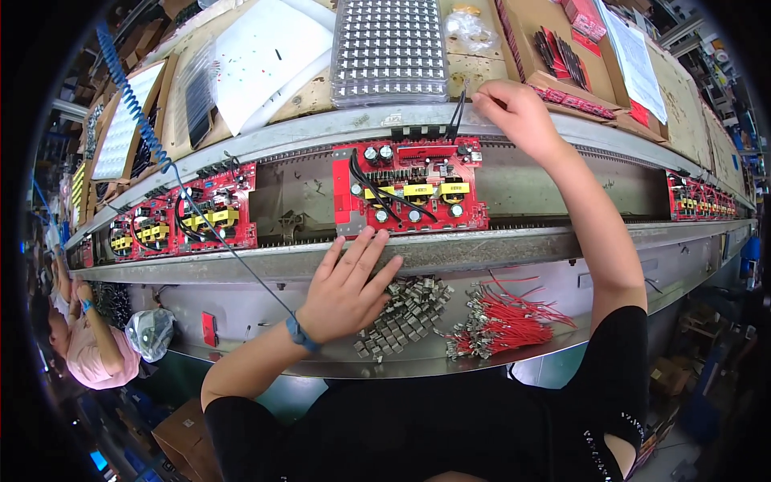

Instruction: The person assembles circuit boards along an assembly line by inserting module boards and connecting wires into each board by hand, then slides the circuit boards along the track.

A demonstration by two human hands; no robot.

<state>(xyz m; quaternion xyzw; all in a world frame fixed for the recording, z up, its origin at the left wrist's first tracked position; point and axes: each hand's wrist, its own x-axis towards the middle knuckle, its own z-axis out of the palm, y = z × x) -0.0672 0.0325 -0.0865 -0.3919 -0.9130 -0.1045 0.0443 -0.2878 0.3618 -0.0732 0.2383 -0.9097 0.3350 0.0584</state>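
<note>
Your left hand (347,287) lies open, fingers spread, over the near rail of the conveyor (498,245), touching a heap of small grey metal parts (405,309), too many to count. Beside them, a bundle of red wires (506,321). Your right hand (518,112) pinches black leads (458,116) at the far edge of one red board (409,189); fingertips hidden.

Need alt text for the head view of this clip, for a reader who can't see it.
A person's right hand pinches a black part at the far edge of a red circuit board on a conveyor rail, while the left hand rests open over a pile of small metal parts. A bundle of red wires lies to the right; more red boards sit to the left.
</note>
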